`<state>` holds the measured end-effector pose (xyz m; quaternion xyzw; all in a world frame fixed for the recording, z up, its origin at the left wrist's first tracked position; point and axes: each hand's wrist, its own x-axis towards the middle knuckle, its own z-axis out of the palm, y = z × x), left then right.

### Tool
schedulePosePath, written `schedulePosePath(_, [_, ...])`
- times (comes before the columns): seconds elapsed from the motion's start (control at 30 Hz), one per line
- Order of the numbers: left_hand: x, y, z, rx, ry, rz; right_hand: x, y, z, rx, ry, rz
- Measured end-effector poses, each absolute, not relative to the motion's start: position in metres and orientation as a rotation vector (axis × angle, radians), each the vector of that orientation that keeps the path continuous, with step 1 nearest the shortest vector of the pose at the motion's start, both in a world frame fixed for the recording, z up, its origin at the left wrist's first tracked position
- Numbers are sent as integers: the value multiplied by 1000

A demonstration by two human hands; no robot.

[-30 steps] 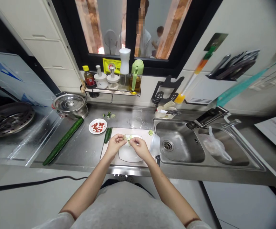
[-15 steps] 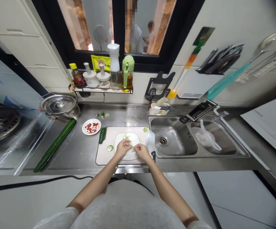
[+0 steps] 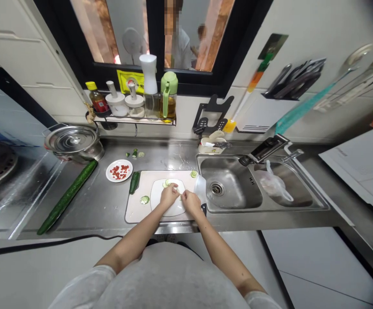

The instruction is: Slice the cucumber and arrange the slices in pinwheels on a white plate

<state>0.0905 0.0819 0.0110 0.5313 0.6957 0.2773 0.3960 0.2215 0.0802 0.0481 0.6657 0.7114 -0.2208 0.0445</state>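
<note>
home kitchen, steel sink [image 3: 234, 201], condiment rack [image 3: 134, 121], cutting board [image 3: 134, 210]

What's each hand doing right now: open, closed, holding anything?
Left hand: fingers curled onto the cucumber slices on the white plate; grip cannot be told.
Right hand: fingers bunched at the plate's edge; contents cannot be told.

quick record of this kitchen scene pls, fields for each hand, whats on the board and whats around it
left: left hand over the white plate, fingertips at the cucumber slices
right: right hand beside it, fingertips meeting the left's; grip unclear
board: cutting board carries the plate, one loose slice, a cucumber piece at its far left corner
counter: whole cucumber, small dish of red pieces, lidded pot
right of board: sink
</note>
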Motion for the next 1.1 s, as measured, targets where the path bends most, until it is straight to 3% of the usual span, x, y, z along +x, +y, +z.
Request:
schedulePosePath(0.47, [85, 73, 21, 1683, 1908, 478, 228, 58, 41, 1710, 2386, -406])
schedulePosePath(1.1, [89, 72, 20, 1665, 1934, 458, 228, 59, 44, 1813, 2345, -480])
